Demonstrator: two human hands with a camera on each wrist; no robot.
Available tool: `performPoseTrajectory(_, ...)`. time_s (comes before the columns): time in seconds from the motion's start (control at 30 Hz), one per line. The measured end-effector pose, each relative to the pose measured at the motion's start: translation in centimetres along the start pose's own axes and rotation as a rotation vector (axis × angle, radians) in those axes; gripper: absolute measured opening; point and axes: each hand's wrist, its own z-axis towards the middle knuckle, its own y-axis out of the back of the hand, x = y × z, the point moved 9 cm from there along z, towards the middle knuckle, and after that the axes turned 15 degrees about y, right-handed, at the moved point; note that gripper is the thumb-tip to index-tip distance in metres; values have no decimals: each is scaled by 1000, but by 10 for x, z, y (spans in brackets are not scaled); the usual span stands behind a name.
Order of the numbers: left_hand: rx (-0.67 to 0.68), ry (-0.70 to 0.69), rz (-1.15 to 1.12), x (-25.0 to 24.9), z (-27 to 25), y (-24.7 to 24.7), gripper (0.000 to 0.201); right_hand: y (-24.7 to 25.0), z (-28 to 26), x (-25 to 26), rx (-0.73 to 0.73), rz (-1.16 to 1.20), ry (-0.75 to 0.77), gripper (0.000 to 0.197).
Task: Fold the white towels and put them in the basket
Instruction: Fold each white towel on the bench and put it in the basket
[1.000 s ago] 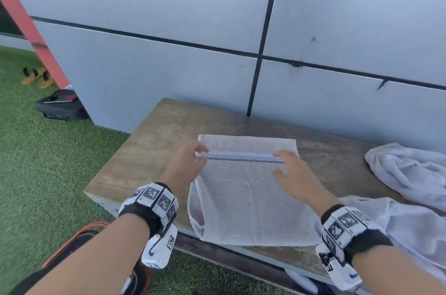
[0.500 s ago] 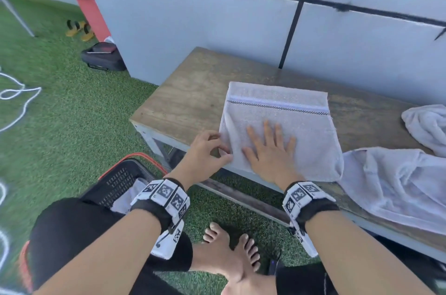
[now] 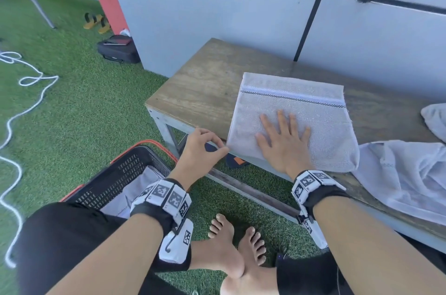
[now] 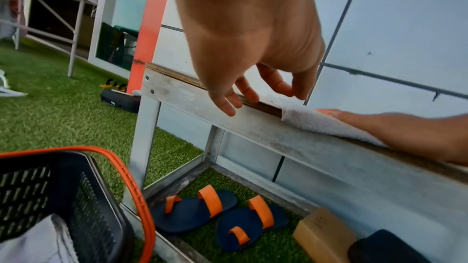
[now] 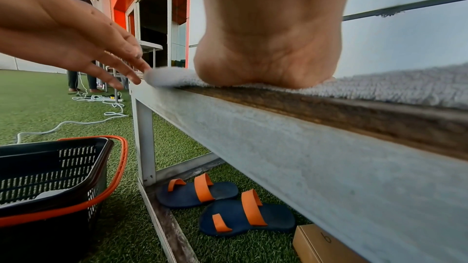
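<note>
A folded white towel [image 3: 311, 116] with a checked stripe lies on the wooden bench [image 3: 205, 92], its near edge at the bench's front. My right hand [image 3: 282, 130] rests flat on it, fingers spread, palm pressing down [image 5: 266, 57]. My left hand [image 3: 212, 145] hovers at the towel's near left corner, fingers loosely bent [image 4: 253, 95], fingertips just touching the corner and holding nothing. The black basket [image 3: 115, 174] with an orange rim stands on the grass to my left. One white towel [image 3: 142, 188] lies inside it.
Two loose white towels [image 3: 405, 179] [image 3: 434, 121] lie at the bench's right end. Blue-and-orange slippers [image 4: 202, 209] and a cardboard box [image 4: 321, 231] sit under the bench. My bare feet [image 3: 231, 246] are in front. A white rope [image 3: 14, 113] trails on the grass.
One second ago both hands held the striped edge over the towel. That edge now lies flat at the far side. My right palm has come down on the towel, my left hand to its corner.
</note>
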Motion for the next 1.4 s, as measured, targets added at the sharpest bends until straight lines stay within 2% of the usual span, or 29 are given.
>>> performPoseTrajectory(0.2, -87, 8, 97, -13, 2, -3, 19, 0, 0, 0, -4, 0, 2, 65)
performPoseTrajectory(0.3, -129, 74, 157, -17, 10, -10, 28, 0, -1, 0, 7, -4, 4, 66)
performPoseTrajectory(0.5, -125, 101, 267, -12, 17, -10, 3, -3, 0, -1, 38, 9, 6, 65)
performPoseTrajectory(0.6, -162, 104, 231, -8, 20, -1, 5, -4, 2, -1, 68, 35, 8, 66)
performPoseTrajectory(0.73, -221, 6, 211, -31, 30, 7, 6, 7, -1, -3, 153, 143, 32, 67)
performPoseTrajectory(0.87, -179, -50, 239, -73, 65, -4, 4, 60, 4, -56, -119, 331, -124, 59)
performPoseTrajectory(0.93, -125, -40, 271, -91, 89, -15, 11, 72, 11, -100, -168, 333, -234, 54)
performPoseTrajectory(1.03, -46, -17, 377, -114, 128, -33, 32, 83, 25, -160, -157, 309, -342, 51)
performPoseTrajectory(1.13, -16, -80, 465, -136, 163, -47, 44, 92, 44, -204, -146, 246, -379, 50)
performPoseTrajectory(1.3, 49, -150, 656, -147, 212, -71, 47, 78, 72, -242, -51, 214, -344, 50)
performPoseTrajectory(1.4, 4, -208, 708, -154, 229, -75, 38, 75, 83, -246, -75, 150, -306, 42)
